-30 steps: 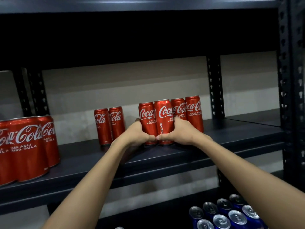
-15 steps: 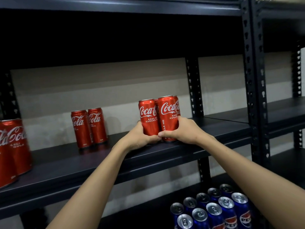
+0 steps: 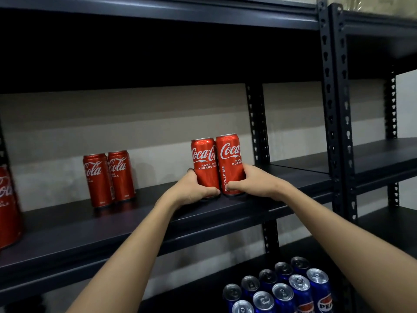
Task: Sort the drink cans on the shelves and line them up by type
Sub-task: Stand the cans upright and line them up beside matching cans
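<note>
Head view, centre of frame: two red Coca-Cola cans stand upright and touching on the dark shelf board (image 3: 293, 177). Left hand (image 3: 191, 188) grasps the left red can (image 3: 204, 163) low on its body, thumb across the front near the base; right hand (image 3: 252, 180) grasps the right red can (image 3: 230, 159) likewise, thumb at the bottom front. Whether more cans stand behind this pair cannot be told. Risk, as judged: both grips sit low on tall, narrow cans, so a quick slide or lift could tip a top outward, or knock one can against its neighbour and spill it off the front edge, since the pair sits toward the front of the board. Left of centre: a second pair of red cans (image 3: 109, 177), upright and touching, further back on the same board, well apart from the held pair. Far left edge: a larger-looking red can (image 3: 8, 206), cut off by the frame. Lower right: a cluster of blue Pepsi cans (image 3: 282, 288) on a lower level, tops up. Right of the held pair: a perforated upright post (image 3: 257, 123), limiting travel that way.
</note>
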